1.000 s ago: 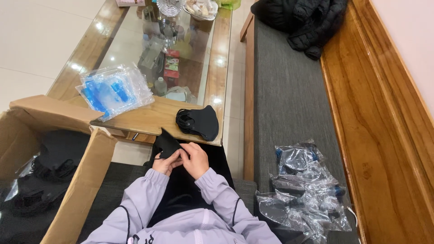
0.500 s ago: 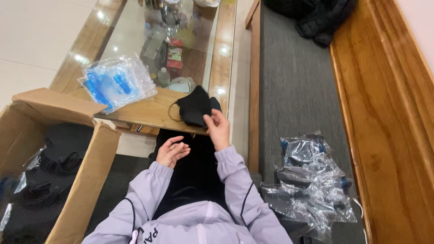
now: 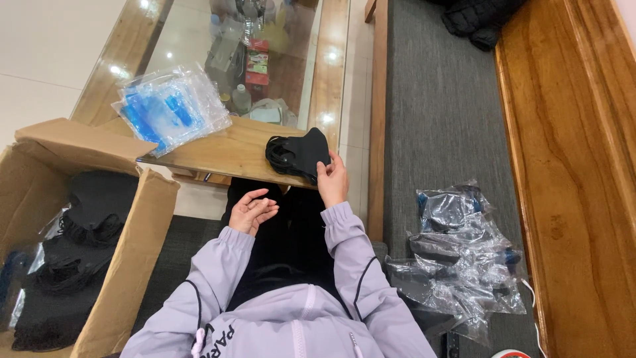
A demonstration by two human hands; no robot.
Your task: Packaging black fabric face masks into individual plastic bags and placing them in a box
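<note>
One head-worn view, looking steeply down

It faces forward over the lap, close above: glass-topped table (image 3: 232, 149) at 12 o'clock, cardboard box (image 3: 126, 265) at 9, bench (image 3: 437, 132) at 3.

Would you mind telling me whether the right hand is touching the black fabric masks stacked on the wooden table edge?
Touching: the head view shows the right hand with its fingertips on the stack of black fabric masks.

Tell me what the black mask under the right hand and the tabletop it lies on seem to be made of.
Black mask: soft matte fabric, apparently; it folds limply, no shine. Tabletop: varnished wood, grain visible, around a glass pane with glare spots.
</note>
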